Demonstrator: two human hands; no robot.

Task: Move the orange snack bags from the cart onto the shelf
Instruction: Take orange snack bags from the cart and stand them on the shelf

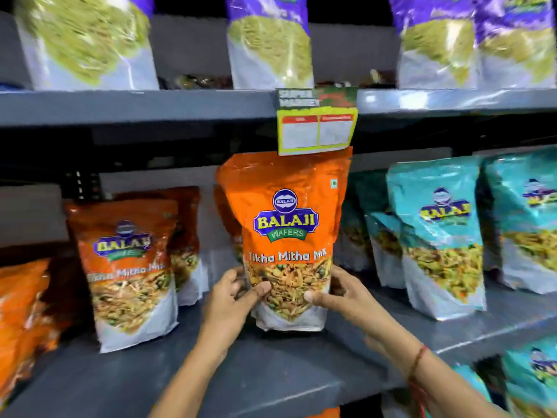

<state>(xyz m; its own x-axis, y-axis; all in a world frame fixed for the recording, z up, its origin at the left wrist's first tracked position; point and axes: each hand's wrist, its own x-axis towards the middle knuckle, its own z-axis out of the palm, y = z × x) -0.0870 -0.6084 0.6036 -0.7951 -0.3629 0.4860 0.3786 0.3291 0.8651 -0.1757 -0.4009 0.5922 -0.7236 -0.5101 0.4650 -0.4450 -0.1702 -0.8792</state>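
Observation:
An orange snack bag [286, 224] stands upright on the grey middle shelf [271, 372], its base touching or just above the shelf board. My left hand [232, 300] grips its lower left side and my right hand [334, 292] grips its lower right side, thumbs on the front. More orange snack bags [129, 267] stand to the left, one behind another. Another orange bag [21, 312] leans at the far left edge. The cart is out of view.
Teal snack bags [440, 236] fill the shelf to the right, close beside the held bag. Purple-topped bags [268, 46] stand on the upper shelf. A yellow price tag [316, 131] hangs from the upper shelf edge right above the held bag. More teal bags [530, 378] sit below.

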